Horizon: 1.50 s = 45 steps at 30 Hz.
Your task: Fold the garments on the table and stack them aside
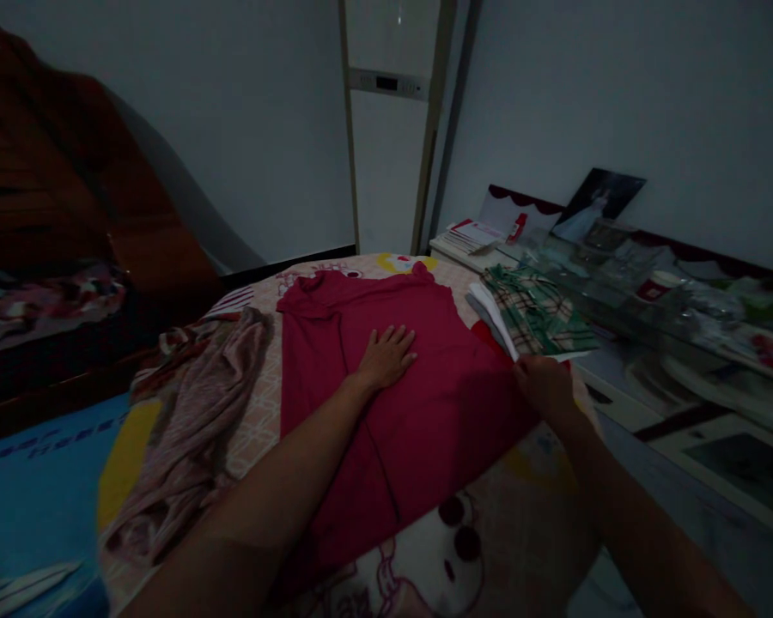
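Note:
A dark pink garment [425,403] is spread over a round surface covered with a patterned cloth [425,566]. My left hand [387,356] lies flat on the middle of the garment, fingers spread. At the garment's right edge, my right hand [544,386] has its fingers closed on the pink fabric, close to a folded white item [493,313]. A green plaid cloth [534,305] lies just beyond that hand. To the left rests a crumpled brownish-pink garment [199,429].
A glass-topped cabinet [618,292] on the right holds a paper cup [658,286], a photo [599,204] and papers [473,236]. A tall white appliance [390,154] stands behind. Dark wooden furniture [135,206] is at the left.

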{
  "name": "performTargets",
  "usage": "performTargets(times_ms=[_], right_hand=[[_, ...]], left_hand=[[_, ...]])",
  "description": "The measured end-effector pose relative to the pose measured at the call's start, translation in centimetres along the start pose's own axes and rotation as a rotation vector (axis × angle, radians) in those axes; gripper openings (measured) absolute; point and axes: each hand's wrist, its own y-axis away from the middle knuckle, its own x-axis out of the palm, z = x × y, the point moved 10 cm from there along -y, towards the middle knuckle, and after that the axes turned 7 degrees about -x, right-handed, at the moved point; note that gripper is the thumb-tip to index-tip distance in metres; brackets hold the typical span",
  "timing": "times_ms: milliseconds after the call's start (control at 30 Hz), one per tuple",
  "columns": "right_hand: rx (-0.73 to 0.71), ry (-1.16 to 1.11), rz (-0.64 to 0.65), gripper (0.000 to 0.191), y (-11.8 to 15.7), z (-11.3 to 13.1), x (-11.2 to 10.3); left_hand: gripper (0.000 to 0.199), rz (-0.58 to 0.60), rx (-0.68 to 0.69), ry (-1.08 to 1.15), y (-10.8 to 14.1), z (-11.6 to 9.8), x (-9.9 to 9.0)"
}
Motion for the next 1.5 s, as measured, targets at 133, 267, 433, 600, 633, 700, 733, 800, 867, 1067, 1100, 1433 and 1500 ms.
performTargets(times_ms=[133, 267, 433, 600, 633, 700, 733, 800, 867, 1067, 1100, 1433, 1500], right_hand=[[0.048, -0.025, 0.033, 0.034, 2.0, -1.1, 1.3], [0.044, -0.101, -0.017, 0.026, 1.8, -1.5, 1.9], [0.136, -0.226, -0.073, 0.024, 1.7, -2.8, 2.8], [0.173, -0.467, -0.166, 0.026, 1.5, -4.0, 3.1], [0.183, -0.515, -0.189, 0.027, 1.5, -4.4, 3.0], [0.216, -0.616, -0.259, 0.03, 1.7, -5.5, 2.8], [0.234, -0.677, -0.298, 0.031, 1.8, -6.0, 2.8], [0.273, -0.84, -0.349, 0.03, 2.3, -7.1, 3.1], [0.305, -1.025, -0.344, 0.023, 2.8, -7.7, 4.1], [0.211, -1.236, -0.192, 0.028, 4.4, -6.7, 5.8], [0.136, -1.196, -0.179, 0.034, 4.6, -6.1, 5.4], [-0.366, -0.754, -0.194, 0.055, 6.4, -1.5, 3.5], [-0.334, -0.759, -0.202, 0.05, 6.4, -1.6, 3.6]], left_hand=[[0.055, -0.019, 0.0, -0.009, 0.0, -0.3, -0.7], [0.046, 0.073, 0.042, -0.092, 0.1, -2.0, -1.7], [0.028, 0.144, 0.369, 0.064, 5.0, -10.9, -3.4], [0.022, 0.164, 0.548, 0.16, 11.3, -18.1, -1.4], [0.02, 0.166, 0.534, 0.141, 11.8, -18.5, -0.7], [0.016, 0.164, 0.517, 0.108, 12.1, -18.6, 0.3], [0.015, 0.156, 0.518, 0.1, 12.2, -18.6, 0.7], [0.014, 0.129, 0.522, 0.1, 12.0, -18.4, 0.9], [0.014, 0.1, 0.501, 0.107, 11.8, -18.0, 1.0], [0.015, 0.095, 0.485, 0.11, 11.8, -18.0, 1.4], [0.016, 0.088, 0.477, 0.125, 11.7, -18.0, 1.4], [0.011, 0.118, 0.255, 0.514, 9.1, -15.2, 1.3], [0.011, 0.077, 0.307, 0.418, 9.7, -15.8, 0.9]])
